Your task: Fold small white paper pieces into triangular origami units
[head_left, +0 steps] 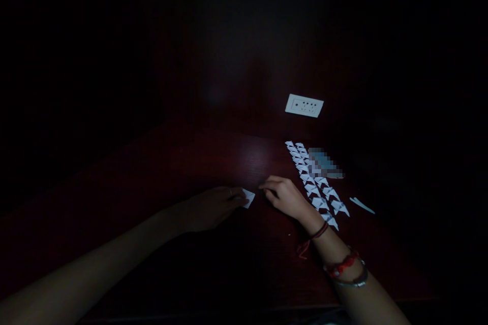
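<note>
A small folded piece of white paper [249, 198] is pinched between the fingers of my left hand [217, 205], low over the dark red table. My right hand [284, 194] is just to the right of it, fingers curled with thumb and index close together, apart from the paper. What lies between those fingertips, if anything, is too dark and small to make out. Beyond my right hand, several folded white paper figures [312, 189] lie in two slanting rows, pointed at their corners.
The dark red table [183, 157] runs back to a wall with a white socket plate [304, 105]. A blurred-out flat object [326, 163] lies against the rows of figures. Thin white strips [362, 205] lie at the right. Surroundings are very dark.
</note>
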`<state>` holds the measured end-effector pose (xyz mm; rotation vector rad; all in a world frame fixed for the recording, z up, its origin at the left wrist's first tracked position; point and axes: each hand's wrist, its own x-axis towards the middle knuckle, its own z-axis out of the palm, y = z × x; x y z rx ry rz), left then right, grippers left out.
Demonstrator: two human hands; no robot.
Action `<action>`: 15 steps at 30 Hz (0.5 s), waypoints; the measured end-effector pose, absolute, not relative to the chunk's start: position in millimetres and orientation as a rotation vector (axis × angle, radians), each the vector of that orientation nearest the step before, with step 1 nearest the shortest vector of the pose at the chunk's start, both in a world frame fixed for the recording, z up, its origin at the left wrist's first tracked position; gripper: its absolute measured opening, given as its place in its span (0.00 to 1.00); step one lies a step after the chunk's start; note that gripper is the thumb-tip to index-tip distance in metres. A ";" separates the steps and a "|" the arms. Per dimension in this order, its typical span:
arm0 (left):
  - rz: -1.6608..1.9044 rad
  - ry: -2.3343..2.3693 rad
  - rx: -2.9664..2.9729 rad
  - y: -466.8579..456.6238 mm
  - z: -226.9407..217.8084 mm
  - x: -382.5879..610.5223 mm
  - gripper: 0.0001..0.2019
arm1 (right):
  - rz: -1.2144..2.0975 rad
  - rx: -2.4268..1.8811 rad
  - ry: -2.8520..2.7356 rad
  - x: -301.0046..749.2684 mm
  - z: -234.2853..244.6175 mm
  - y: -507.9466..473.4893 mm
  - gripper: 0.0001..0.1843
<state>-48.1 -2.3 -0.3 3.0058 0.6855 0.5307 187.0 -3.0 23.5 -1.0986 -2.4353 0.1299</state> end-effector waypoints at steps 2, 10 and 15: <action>0.530 0.641 3.023 -2.4 1.1 -47.3 0.18 | 0.210 -1.081 -2.390 183.9 19.3 -0.1 0.14; 0.529 0.657 2.991 -3.5 0.0 -35.3 0.19 | 0.679 -1.346 -2.022 162.0 8.3 8.6 0.13; 0.516 0.614 2.988 -4.7 6.8 -35.2 0.19 | 0.909 -1.451 -1.815 157.4 4.9 12.7 0.14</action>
